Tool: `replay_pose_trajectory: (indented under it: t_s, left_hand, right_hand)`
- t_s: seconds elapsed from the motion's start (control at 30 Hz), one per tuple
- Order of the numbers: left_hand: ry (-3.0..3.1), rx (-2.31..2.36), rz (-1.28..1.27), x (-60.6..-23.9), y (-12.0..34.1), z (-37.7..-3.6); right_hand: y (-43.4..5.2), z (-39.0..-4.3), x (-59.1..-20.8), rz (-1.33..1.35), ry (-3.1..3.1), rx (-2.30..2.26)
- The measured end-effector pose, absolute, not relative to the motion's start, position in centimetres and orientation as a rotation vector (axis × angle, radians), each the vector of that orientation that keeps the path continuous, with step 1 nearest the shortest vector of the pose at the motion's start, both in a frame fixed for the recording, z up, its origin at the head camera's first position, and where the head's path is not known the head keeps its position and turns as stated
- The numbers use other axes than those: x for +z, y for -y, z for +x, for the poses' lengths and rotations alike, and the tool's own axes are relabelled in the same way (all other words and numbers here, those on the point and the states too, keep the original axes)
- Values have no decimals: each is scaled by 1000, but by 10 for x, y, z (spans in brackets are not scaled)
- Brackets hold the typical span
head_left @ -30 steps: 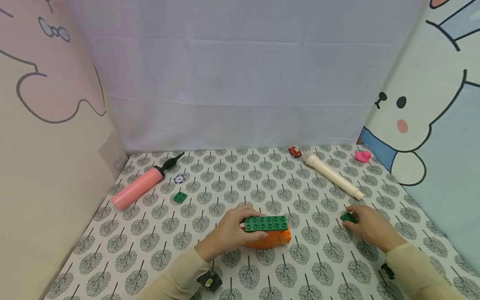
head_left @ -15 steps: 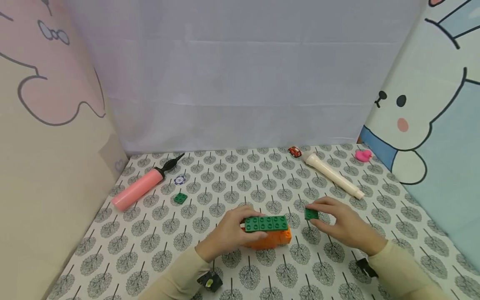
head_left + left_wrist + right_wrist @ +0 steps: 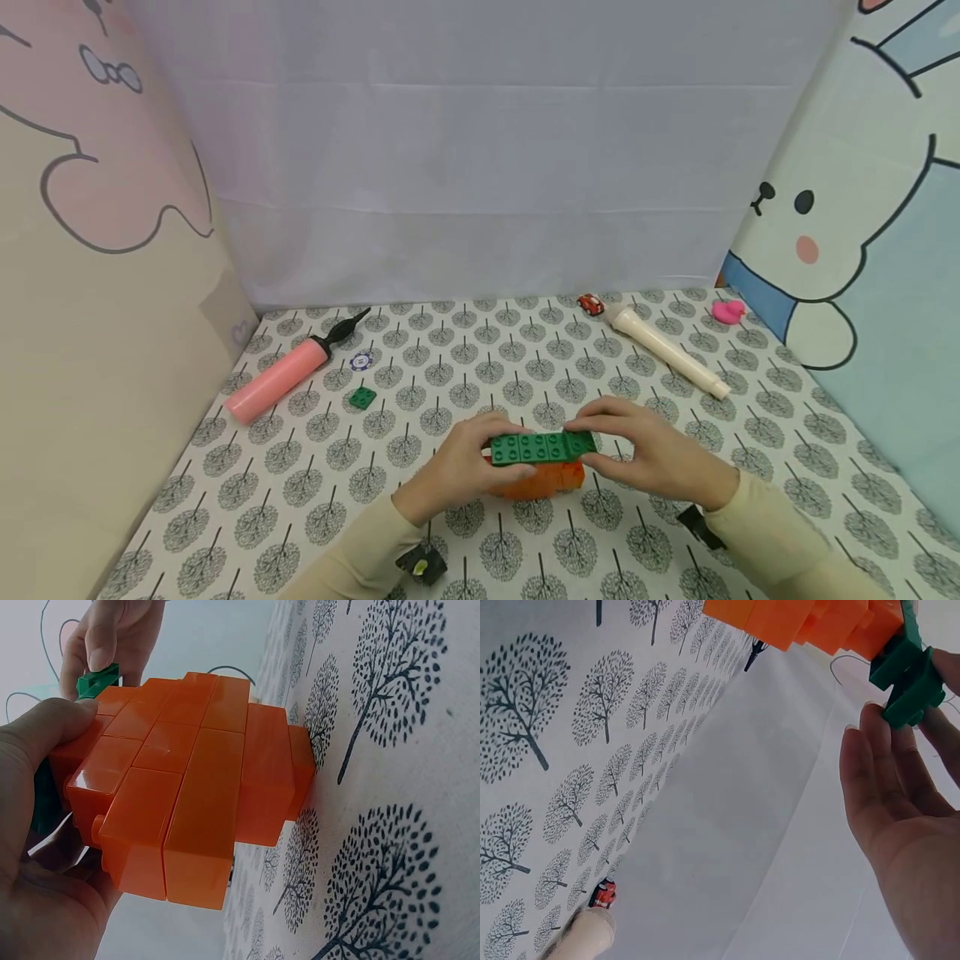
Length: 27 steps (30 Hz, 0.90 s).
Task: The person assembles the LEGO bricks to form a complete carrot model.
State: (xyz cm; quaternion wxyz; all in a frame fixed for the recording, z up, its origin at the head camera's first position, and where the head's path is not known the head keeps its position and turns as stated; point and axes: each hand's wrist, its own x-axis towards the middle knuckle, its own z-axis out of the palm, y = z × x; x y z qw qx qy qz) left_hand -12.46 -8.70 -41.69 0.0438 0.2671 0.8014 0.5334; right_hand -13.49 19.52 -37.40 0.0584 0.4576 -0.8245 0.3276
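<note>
An orange block structure (image 3: pixel 180 757) built of toy bricks stands on the patterned cloth, narrowing toward its bottom. Along its top runs a row of green bricks (image 3: pixel 528 448). My left hand (image 3: pixel 472 458) grips the structure's left end, thumb on the near side and fingers behind. Between thumb and fingers my right hand (image 3: pixel 637 442) pinches a small green brick (image 3: pixel 915 697). That brick sits at the right end of the green row, slightly tilted and overlapping the last green brick in the head view. In the left wrist view the right fingertips show beyond the structure.
Behind on the left lie a pink pump (image 3: pixel 277 379), a poker chip (image 3: pixel 361 361) and a loose green brick (image 3: pixel 362 397). At the back right are a red toy car (image 3: pixel 590 304), a cream-coloured tube (image 3: pixel 667 350) and a pink rubber duck (image 3: pixel 728 312). Cloth walls border the table.
My right hand has carried the small green brick leftward from the right side of the table to the right end of the green row. My left hand keeps its hold on the structure.
</note>
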Motion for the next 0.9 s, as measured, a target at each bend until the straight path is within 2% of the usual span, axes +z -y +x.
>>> replay_pose_trajectory:
  t_s: [0.13, 0.37, 0.57, 0.9]
  left_hand:
    - [-2465, 1612, 809, -413, 85, -123]
    - [-2473, 1620, 806, -386, 82, -109]
    - [-2476, 1610, 789, -392, 83, -112]
    - [-2467, 1613, 829, -418, 87, -125]
  right_hand:
    - [-193, -135, -375, 1363, 2519, 1005]
    - [-191, -137, -381, 1306, 2581, 1207]
    - [-190, -141, -385, 1308, 2549, 1463]
    - [-188, -141, -387, 1291, 2553, 1443]
